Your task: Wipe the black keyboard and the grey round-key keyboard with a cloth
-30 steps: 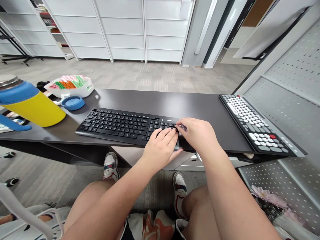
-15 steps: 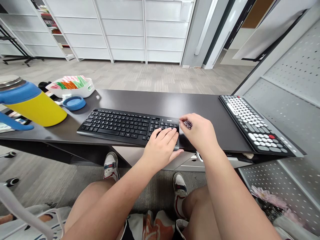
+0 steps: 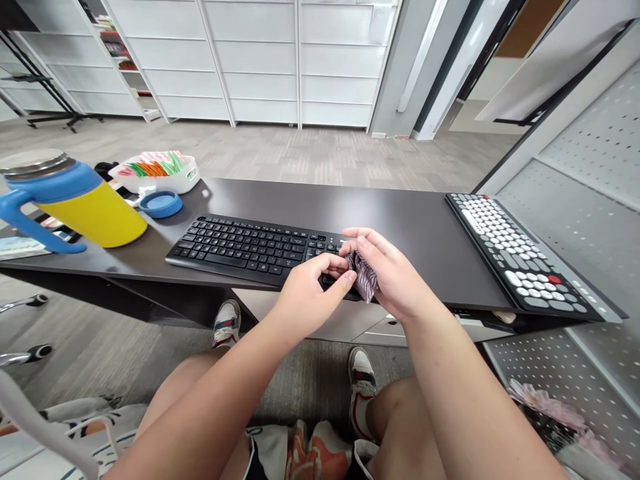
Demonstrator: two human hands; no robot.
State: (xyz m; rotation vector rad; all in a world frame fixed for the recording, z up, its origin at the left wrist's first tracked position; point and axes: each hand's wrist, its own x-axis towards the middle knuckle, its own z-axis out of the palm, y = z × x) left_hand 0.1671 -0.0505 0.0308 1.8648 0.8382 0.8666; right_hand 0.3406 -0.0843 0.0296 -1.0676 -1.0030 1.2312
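A small crumpled cloth [image 3: 367, 279] with dark and white stripes is bunched between my two hands, over the right end of a black keyboard [image 3: 240, 245]. My right hand [image 3: 387, 270] curls around the cloth, its index finger raised above the rest. At the cloth's left edge, the thumb and fingertips of my left hand [image 3: 313, 283] pinch it. Both hands partly cover the keyboard's number pad, which lies flat on the dark desk [image 3: 300, 197].
On the left stand a yellow and blue mug [image 3: 95, 207], a blue lid [image 3: 161, 204] and a white basket [image 3: 187, 175] of colourful items. A second keyboard [image 3: 520, 253] with white keys lies at the right, beside a perforated panel [image 3: 575, 173]. White cabinets [image 3: 260, 67] line the back.
My left hand has lifted off the number pad and closed on the cloth. My right hand has moved slightly left and down, so more cloth shows. The view has shifted a little.
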